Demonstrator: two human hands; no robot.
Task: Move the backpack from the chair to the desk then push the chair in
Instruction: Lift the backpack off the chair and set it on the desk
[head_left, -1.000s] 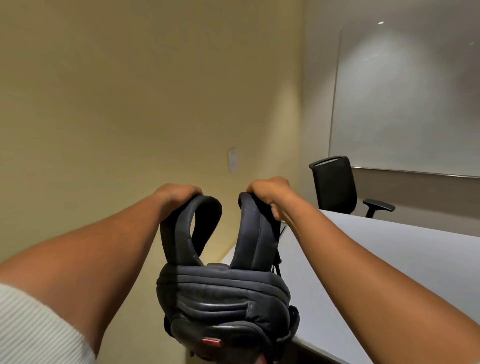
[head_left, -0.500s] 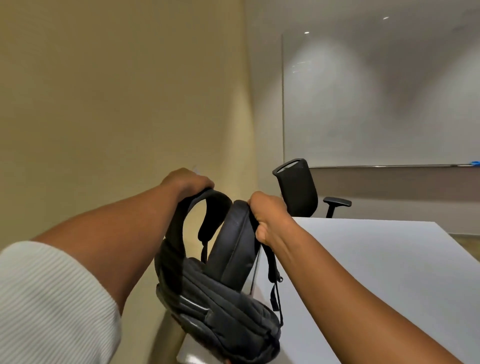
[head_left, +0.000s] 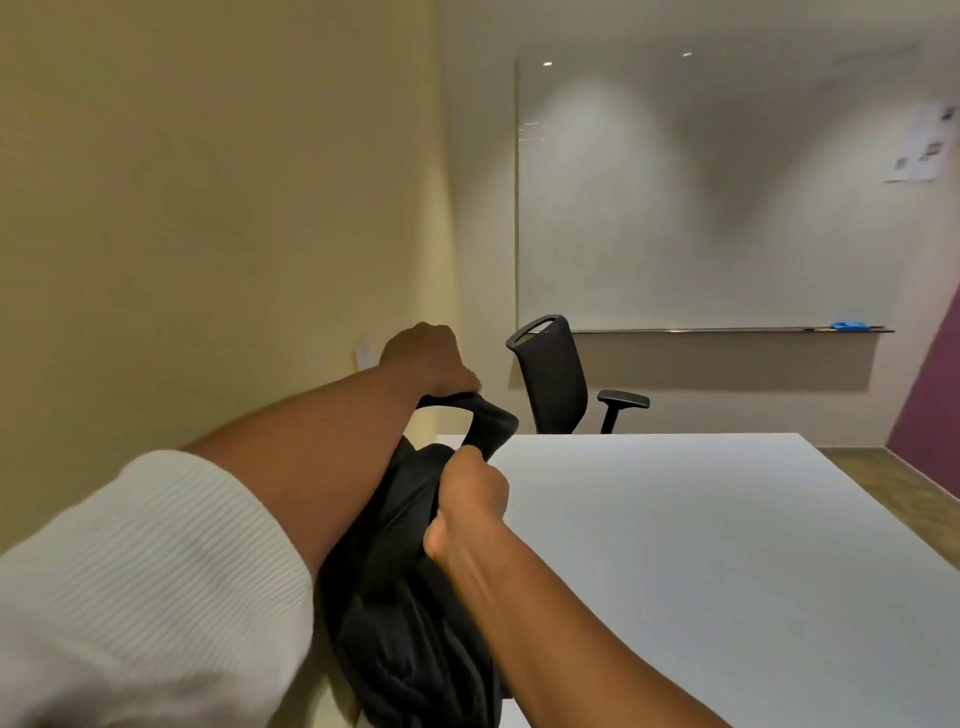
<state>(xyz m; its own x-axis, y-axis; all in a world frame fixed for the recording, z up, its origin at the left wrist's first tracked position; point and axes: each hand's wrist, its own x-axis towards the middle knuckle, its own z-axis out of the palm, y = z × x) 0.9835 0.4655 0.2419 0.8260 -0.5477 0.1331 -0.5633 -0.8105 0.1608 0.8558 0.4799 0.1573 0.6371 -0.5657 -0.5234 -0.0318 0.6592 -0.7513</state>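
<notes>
Black backpack (head_left: 410, 597); plain white bench (head_left: 727, 545); black chair (head_left: 553, 379); ribbed off-white sleeve (head_left: 130, 587); yellowish wall (head_left: 208, 208); white whiteboard (head_left: 701, 208); purple wall panel (head_left: 930, 405); small blue object (head_left: 849, 326) on the whiteboard's ledge.

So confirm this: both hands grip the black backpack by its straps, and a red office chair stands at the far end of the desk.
Wrong on the colour. The head view shows the office chair is black, not red. The rest stands: left hand and right hand grip the backpack straps; chair beyond the desk.

- Backpack (head_left: 410, 613): black, padded, tilted, lower centre of frame, at the desk's left edge.
- Desk (head_left: 727, 545): white, flat top, lower right.
</notes>
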